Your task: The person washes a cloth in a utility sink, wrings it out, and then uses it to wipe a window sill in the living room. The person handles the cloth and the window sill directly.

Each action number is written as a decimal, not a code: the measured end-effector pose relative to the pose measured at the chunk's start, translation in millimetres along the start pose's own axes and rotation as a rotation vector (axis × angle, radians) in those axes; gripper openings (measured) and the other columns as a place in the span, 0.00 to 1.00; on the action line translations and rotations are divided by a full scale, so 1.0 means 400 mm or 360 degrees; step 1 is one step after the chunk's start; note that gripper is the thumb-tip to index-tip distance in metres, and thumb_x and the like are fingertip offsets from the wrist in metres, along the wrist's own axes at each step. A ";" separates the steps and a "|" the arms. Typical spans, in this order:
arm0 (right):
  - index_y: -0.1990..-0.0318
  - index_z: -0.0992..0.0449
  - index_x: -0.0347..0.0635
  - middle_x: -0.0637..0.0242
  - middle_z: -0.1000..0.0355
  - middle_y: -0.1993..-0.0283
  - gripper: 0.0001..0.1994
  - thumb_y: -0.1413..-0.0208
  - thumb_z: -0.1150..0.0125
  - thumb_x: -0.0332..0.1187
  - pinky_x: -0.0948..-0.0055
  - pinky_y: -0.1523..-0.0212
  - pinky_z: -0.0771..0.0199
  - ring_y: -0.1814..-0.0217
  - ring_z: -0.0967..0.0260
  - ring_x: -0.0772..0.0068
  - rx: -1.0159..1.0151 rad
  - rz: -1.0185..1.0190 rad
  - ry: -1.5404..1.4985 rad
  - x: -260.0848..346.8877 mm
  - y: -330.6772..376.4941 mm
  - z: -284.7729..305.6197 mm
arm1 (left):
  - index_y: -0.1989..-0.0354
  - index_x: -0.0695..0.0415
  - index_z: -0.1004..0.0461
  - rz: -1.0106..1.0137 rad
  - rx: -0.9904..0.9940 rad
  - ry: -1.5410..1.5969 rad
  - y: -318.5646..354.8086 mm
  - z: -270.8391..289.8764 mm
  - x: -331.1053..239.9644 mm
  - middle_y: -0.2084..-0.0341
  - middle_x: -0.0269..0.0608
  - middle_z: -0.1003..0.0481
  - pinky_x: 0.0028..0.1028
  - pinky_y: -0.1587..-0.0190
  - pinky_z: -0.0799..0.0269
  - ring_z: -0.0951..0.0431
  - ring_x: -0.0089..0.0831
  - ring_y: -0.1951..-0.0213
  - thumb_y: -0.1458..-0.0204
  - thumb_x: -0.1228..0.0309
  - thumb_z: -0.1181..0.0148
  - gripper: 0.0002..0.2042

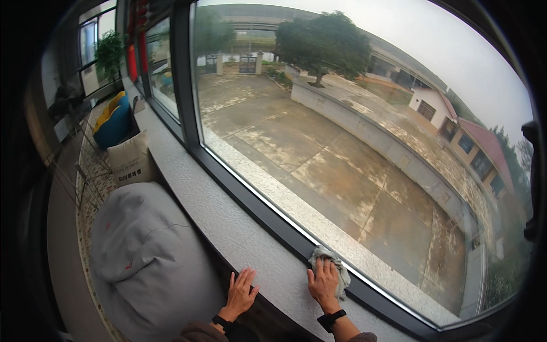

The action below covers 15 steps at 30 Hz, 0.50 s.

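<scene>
My right hand [324, 283] presses a crumpled pale grey-green cloth [343, 275] against the dark window frame [250, 200], right where it meets the sill. Its fingers lie over the cloth, and part of the cloth is hidden beneath them. Farther left, my left hand [241, 293] rests with fingers apart on the near edge of the pale textured windowsill [196, 179], holding nothing. Both wrists wear dark bands.
Below the sill on the left sits a large grey beanbag [154, 245]. Behind it are a beige cushion [132, 159] and a blue and yellow seat [113, 122]. A wide glass pane [319, 159] rises on the right, with a paved yard outside.
</scene>
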State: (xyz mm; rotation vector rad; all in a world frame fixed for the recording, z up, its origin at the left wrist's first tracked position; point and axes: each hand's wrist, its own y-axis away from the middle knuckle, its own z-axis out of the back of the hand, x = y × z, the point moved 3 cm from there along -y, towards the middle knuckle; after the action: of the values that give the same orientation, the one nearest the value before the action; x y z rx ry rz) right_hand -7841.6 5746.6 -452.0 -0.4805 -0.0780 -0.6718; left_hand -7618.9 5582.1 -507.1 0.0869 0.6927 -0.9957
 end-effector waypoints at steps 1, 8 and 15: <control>0.40 0.34 0.37 0.44 0.38 0.39 0.29 0.46 0.42 0.45 0.55 0.39 0.43 0.38 0.42 0.45 0.0035 0.0089 -0.0047 0.044 -0.052 -0.034 | 0.35 0.60 0.42 0.0080 -0.0068 -0.0003 -0.023 0.017 0.032 0.34 0.51 0.44 0.55 0.33 0.56 0.46 0.49 0.33 0.43 0.62 0.46 0.29; 0.36 0.40 0.37 0.41 0.45 0.33 0.29 0.40 0.49 0.46 0.56 0.33 0.48 0.33 0.48 0.40 0.0397 0.0442 -0.0369 0.314 -0.383 -0.251 | 0.30 0.62 0.55 0.0742 -0.0285 -0.0169 -0.264 0.109 0.318 0.29 0.51 0.58 0.49 0.30 0.63 0.60 0.49 0.29 0.42 0.55 0.49 0.37; 0.34 0.42 0.41 0.39 0.50 0.31 0.30 0.38 0.52 0.50 0.55 0.31 0.50 0.31 0.49 0.39 0.0612 0.0592 -0.0546 0.524 -0.643 -0.437 | 0.32 0.67 0.52 0.1013 -0.0599 -0.0563 -0.435 0.148 0.425 0.30 0.57 0.57 0.48 0.30 0.64 0.60 0.51 0.29 0.42 0.55 0.49 0.37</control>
State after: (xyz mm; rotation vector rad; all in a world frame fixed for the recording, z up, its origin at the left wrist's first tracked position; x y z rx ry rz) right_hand -7849.9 5371.4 -457.4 -0.2238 -0.4233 -0.1945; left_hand -7668.1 5337.0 -516.6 -0.1871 0.4665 -0.2483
